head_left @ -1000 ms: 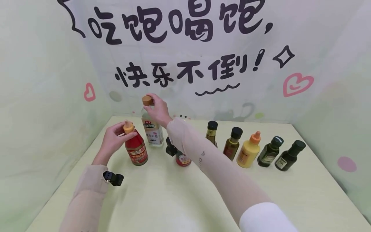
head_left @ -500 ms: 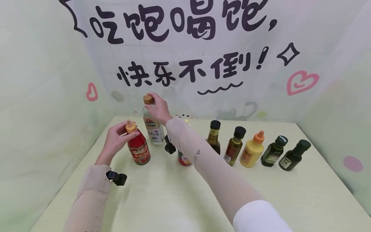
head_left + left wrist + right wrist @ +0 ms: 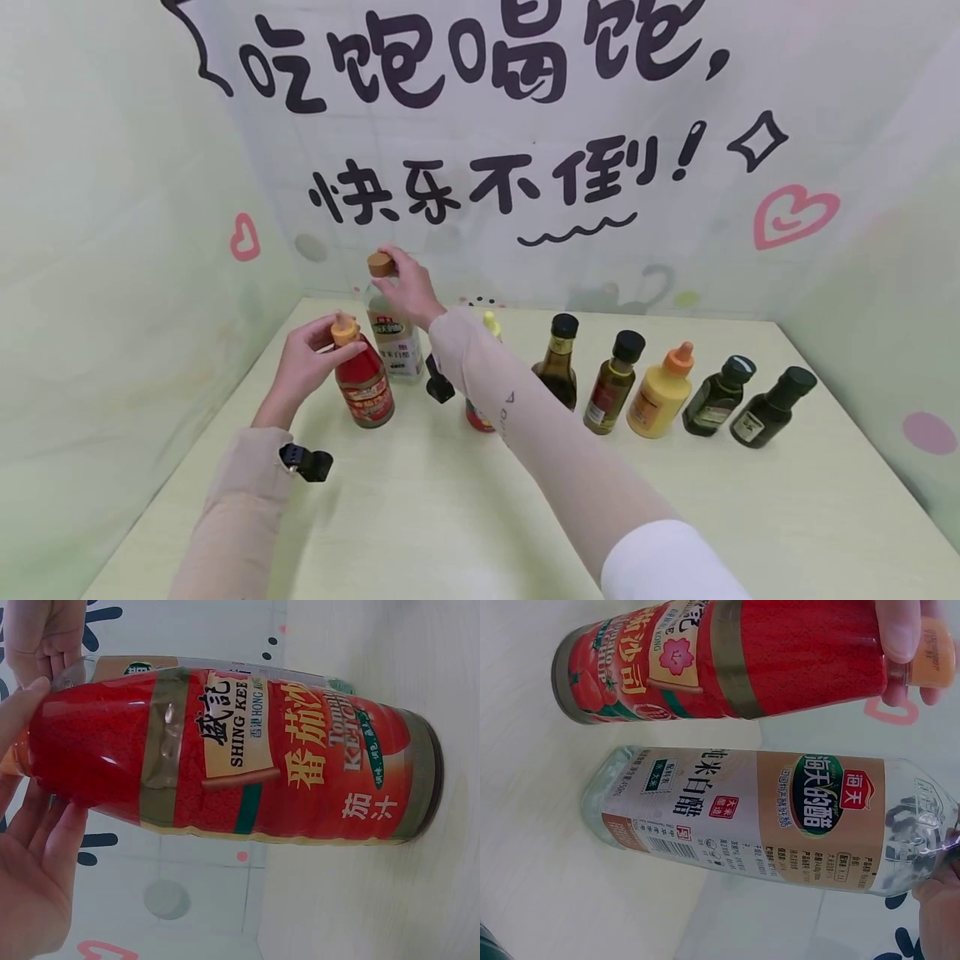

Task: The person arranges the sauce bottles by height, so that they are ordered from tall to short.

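My left hand (image 3: 303, 362) grips a red tomato ketchup bottle (image 3: 366, 390) around its neck, just under the orange cap. The bottle stands upright at the table's left side, and its label fills much of the left wrist view. Just behind and to the right of it is a clear white vinegar bottle (image 3: 396, 342), also upright. With fingers and thumb my right hand (image 3: 411, 290) pinches the vinegar bottle's brown cap (image 3: 380, 265). The two bottles are side by side with a narrow gap in the right wrist view, ketchup (image 3: 802, 660) above vinegar (image 3: 780, 817).
A bottle with a yellow tip (image 3: 491, 323) is partly hidden behind my right forearm. Rightward stand two black-capped bottles (image 3: 561, 354) (image 3: 611, 387), a yellow squeeze bottle (image 3: 660, 398) and two dark green bottles (image 3: 716, 400) (image 3: 768, 410). A printed cloth wall (image 3: 480, 275) closes the back.
The head view has turned slightly left. My right hand has shifted the vinegar bottle a little left, closer to the ketchup bottle. The left hand keeps its hold on the ketchup.
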Demonstrator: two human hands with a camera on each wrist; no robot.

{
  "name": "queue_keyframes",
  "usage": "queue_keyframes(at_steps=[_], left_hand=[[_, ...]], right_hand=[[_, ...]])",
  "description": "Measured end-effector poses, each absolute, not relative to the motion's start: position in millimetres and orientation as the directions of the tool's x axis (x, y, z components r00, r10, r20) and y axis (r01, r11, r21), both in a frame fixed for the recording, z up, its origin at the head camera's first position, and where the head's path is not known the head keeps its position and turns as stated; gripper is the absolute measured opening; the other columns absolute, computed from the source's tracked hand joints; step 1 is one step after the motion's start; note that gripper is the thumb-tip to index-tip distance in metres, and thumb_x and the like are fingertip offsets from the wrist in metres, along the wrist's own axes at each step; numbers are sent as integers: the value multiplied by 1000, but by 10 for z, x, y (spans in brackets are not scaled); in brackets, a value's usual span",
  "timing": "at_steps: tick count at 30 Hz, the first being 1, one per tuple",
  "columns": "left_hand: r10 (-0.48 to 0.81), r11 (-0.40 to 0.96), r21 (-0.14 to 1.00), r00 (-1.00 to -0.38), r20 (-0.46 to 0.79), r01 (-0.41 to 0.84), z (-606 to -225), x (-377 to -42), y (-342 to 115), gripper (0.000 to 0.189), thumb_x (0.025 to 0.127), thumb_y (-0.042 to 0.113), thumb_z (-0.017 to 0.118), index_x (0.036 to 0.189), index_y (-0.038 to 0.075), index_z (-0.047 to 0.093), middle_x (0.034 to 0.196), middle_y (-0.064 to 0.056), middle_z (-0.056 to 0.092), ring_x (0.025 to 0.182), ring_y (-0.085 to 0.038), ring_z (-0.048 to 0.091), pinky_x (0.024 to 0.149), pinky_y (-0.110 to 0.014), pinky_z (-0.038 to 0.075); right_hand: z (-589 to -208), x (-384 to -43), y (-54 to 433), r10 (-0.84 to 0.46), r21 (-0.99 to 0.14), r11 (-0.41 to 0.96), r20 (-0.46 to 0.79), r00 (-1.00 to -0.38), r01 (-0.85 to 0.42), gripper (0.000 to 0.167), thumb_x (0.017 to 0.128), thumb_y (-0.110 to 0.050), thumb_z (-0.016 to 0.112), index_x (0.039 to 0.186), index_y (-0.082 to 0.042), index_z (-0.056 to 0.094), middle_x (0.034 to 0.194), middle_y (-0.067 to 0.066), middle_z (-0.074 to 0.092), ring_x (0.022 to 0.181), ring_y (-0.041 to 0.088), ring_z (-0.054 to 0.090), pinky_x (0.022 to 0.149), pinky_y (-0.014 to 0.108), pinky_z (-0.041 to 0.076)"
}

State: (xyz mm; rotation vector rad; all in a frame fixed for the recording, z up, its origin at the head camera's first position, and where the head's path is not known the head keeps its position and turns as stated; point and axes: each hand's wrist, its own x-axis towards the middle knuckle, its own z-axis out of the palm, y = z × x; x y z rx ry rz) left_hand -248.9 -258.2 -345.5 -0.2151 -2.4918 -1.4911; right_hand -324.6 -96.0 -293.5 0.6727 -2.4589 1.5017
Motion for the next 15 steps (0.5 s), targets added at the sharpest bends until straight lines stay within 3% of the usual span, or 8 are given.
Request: queue_keyframes(at_steps=[15], left_hand=[[5, 471, 852, -966, 257, 230, -3454, -2483, -2575, 54, 77, 31, 68, 121, 4, 53, 116, -15, 55, 104, -28, 52, 87, -43, 43]], right_hand=[[-2894, -3238, -930, -282, -842, 376, 295, -913, -388, 47, 87, -10, 56, 130, -10, 38, 124, 8, 50, 112, 17, 47, 93, 23, 36]])
